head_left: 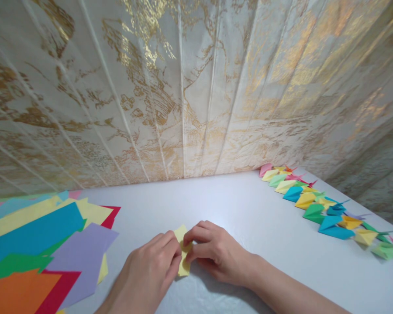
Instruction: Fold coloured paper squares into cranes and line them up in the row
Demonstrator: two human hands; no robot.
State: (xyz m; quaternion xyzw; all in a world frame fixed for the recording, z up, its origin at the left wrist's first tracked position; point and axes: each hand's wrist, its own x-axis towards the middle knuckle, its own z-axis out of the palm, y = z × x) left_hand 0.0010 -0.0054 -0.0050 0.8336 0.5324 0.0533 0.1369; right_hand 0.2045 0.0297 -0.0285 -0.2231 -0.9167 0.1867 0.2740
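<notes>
Head view: both hands pinch a small yellow paper [182, 253] between them, left hand [147, 272] and right hand [216, 253] closed on it, low on the white surface [236, 209]. Loose coloured sheets [42, 244] lie left; folded paper shapes [327, 209] line the right.

A white table [249, 205] runs up against a wall [183, 87] covered in pale panels with a gold, marbled pattern and thin vertical seams. At the right the wall turns a corner, and that side [380, 174] lies in dimmer, greyer shade. Soft light falls on the tabletop, brightest near its middle, with faint shadows at the near edge.
</notes>
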